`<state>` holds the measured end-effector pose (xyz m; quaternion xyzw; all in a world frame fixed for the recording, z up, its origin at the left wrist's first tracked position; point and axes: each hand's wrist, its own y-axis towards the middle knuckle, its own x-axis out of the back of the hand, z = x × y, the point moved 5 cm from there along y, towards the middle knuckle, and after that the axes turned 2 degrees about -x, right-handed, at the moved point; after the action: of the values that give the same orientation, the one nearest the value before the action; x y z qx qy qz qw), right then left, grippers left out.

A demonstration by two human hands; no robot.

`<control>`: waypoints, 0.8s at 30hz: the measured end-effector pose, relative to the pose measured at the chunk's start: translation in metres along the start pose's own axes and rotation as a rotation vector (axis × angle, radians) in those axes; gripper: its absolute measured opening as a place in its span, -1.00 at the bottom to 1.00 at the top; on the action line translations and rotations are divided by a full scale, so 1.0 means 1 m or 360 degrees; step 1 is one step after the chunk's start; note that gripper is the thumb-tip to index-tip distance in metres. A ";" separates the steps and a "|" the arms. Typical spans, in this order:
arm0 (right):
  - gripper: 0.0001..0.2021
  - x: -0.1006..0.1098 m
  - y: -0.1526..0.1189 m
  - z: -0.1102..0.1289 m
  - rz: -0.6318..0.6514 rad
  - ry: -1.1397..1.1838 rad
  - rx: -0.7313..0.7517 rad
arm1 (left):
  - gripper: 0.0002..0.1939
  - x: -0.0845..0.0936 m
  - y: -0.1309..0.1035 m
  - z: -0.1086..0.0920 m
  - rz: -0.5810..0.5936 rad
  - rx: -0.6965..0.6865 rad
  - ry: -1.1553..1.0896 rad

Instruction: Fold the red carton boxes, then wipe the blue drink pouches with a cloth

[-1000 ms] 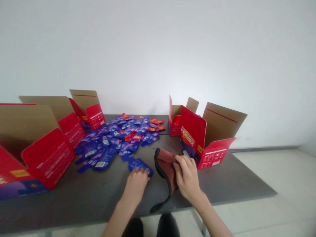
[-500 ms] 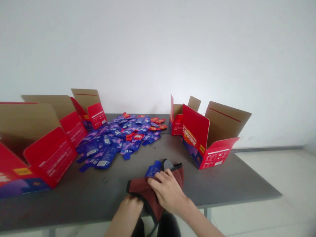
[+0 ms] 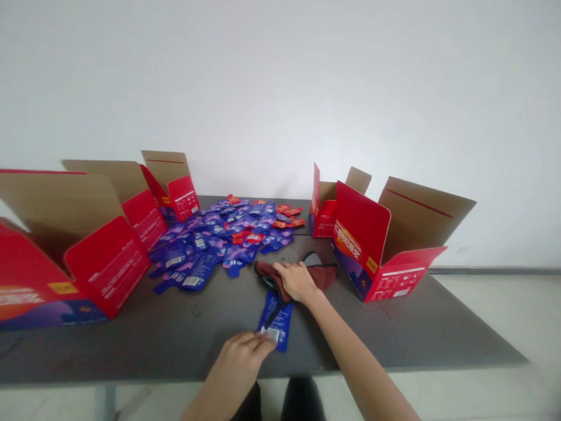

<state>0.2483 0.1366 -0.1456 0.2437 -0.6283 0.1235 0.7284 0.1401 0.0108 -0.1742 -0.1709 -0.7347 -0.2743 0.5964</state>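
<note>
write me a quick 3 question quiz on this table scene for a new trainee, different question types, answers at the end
1. True or false: the right hand rests on the dark red cloth item with black edging.
2. Multiple choice: what do the fingers of the left hand touch?
A) a flap of a red cardboard box
B) the single blue pouch with a barcode label
C) the metal table leg
3. Fill in the blank: the heap of small pouches on the dark grey table is mostly blue and purple, with some ____ ones mixed in.

Key: 1 true; 2 B; 3 red
</note>
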 end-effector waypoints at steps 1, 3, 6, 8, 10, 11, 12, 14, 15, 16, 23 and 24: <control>-0.77 0.003 0.004 -0.003 -0.0023 0.0009 -0.0022 | -0.68 0.004 0.001 0.001 -0.0008 0.0028 -0.0007; -0.77 0.013 0.005 -0.007 -0.0074 0.0041 -0.0040 | -0.74 0.015 0.004 0.005 -0.0063 0.0077 -0.0008; -0.76 0.037 -0.008 -0.011 -0.0156 0.0095 -0.0044 | -0.63 0.026 0.009 0.010 -0.0178 0.0054 -0.0016; -0.75 0.058 -0.020 -0.015 -0.0266 0.0181 -0.0056 | -0.59 0.023 0.012 0.013 -0.0131 0.0016 -0.0061; -0.75 0.077 -0.033 -0.015 -0.0423 0.0302 -0.0042 | -0.63 0.015 0.013 0.012 -0.0027 -0.0041 -0.0093; -0.76 0.084 -0.039 -0.012 -0.0486 0.0350 -0.0010 | -0.66 0.011 0.013 0.010 0.0021 -0.0070 -0.0088; -0.76 0.087 -0.044 -0.006 -0.0505 0.0369 0.0044 | -0.69 0.006 0.013 0.006 0.0073 -0.0088 -0.0062; -0.77 0.079 -0.053 0.014 -0.0396 0.0299 0.0213 | -0.73 -0.001 0.010 -0.001 0.0217 -0.0049 0.0022; -0.78 0.069 -0.056 0.026 -0.0286 0.0232 0.0320 | -0.73 -0.005 0.009 -0.003 0.0313 0.0007 0.0072; -0.79 0.055 -0.058 0.037 -0.0163 0.0162 0.0419 | -0.71 -0.008 0.006 -0.006 0.0410 0.0071 0.0124; -0.75 -0.009 -0.036 0.032 0.0144 -0.0007 0.0331 | -0.47 -0.003 -0.002 -0.015 0.0268 -0.0054 0.0237; -0.76 -0.010 -0.027 0.024 0.0138 -0.0007 0.0270 | -0.43 -0.003 -0.003 -0.015 0.0213 -0.0115 0.0261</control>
<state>0.2394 0.1023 -0.1585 0.2773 -0.6273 0.2070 0.6977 0.1508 -0.0005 -0.1758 -0.2181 -0.6600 -0.2732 0.6649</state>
